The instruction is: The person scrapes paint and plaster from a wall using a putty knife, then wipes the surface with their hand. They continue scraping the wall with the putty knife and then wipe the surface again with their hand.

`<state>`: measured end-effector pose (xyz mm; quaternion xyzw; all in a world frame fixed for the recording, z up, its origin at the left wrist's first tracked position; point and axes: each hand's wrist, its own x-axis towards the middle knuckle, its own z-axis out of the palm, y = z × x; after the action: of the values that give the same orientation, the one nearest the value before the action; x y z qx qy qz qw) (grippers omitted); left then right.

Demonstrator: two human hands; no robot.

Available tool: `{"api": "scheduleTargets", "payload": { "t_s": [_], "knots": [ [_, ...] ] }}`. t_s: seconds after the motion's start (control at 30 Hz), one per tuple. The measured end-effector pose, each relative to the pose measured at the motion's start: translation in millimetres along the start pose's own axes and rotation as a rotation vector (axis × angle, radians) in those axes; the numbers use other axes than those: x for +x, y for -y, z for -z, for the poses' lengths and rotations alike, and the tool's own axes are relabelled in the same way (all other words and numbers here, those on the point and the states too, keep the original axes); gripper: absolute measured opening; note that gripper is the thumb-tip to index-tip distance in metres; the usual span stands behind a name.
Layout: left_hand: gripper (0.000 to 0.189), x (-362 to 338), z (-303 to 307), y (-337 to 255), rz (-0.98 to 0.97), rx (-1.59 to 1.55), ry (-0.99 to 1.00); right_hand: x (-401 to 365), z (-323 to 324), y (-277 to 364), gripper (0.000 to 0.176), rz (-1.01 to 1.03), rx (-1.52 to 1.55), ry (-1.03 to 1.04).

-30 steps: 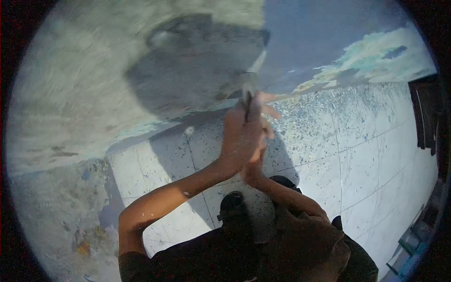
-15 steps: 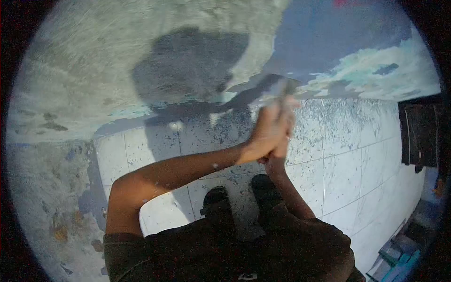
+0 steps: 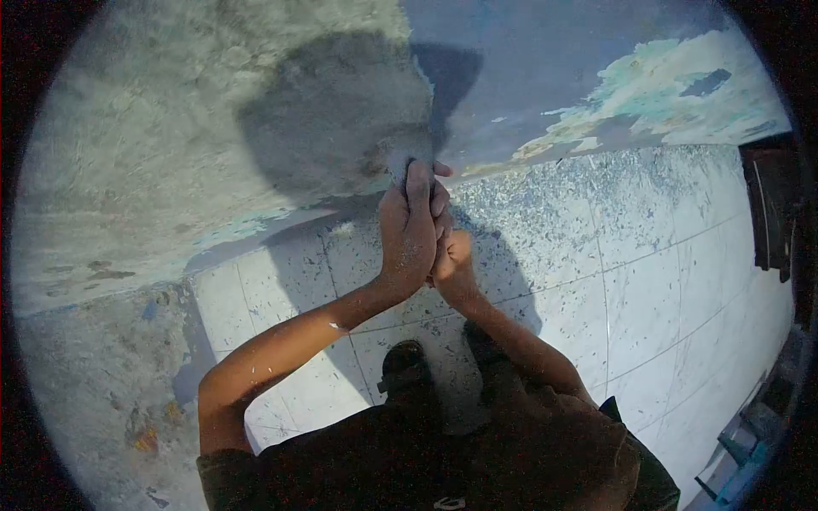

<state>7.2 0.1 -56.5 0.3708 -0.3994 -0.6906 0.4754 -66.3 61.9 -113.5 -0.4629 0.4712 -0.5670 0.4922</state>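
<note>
Both hands are together at the foot of the wall, around a flat scraper (image 3: 398, 164) whose greyish blade shows just past the fingertips. My left hand (image 3: 409, 234) is closed on it, its thumb side up and dusty. Tucked against it, my right hand (image 3: 455, 261) is closed round the lower part, where the handle is hidden by the fingers. The blade is at the wall (image 3: 341, 111), on bare grey plaster beside the edge of the blue paint (image 3: 511, 77).
White floor tiles (image 3: 643, 298) are strewn with paint flakes, thickest along the wall. Two dark-shod feet (image 3: 405, 362) stand below the hands. A dark object (image 3: 771, 209) is at the right edge, a blue-green item (image 3: 741, 456) at lower right. Rough grey concrete (image 3: 111, 375) lies at left.
Both hands and the scraper have moved left, from the blue-painted part of the wall to the bare plaster. The view has shifted slightly.
</note>
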Motion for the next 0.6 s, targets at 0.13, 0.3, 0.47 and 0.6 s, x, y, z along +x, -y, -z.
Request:
{"api": "scheduleTargets", "payload": {
  "t_s": [0.13,0.3,0.47,0.6],
  "knots": [
    [0.041,-4.7,-23.0,-16.1,-0.034,0.164,-0.121,6.0,-2.2,10.1,0.046,0.014,0.019,-0.018],
    [0.041,-6.5,-28.1,-21.7,-0.086,0.184,-0.113,8.0,1.4,1.7,0.049,0.061,-0.019,-0.013],
    [0.042,-7.3,-26.6,-21.7,-0.037,0.169,-0.131,7.4,-4.1,7.4,0.053,0.003,0.022,-0.021],
    [0.042,-7.4,-26.3,-21.9,-0.032,0.171,-0.150,7.7,-2.9,-0.2,0.055,-0.036,0.051,0.004]
  ]
}}
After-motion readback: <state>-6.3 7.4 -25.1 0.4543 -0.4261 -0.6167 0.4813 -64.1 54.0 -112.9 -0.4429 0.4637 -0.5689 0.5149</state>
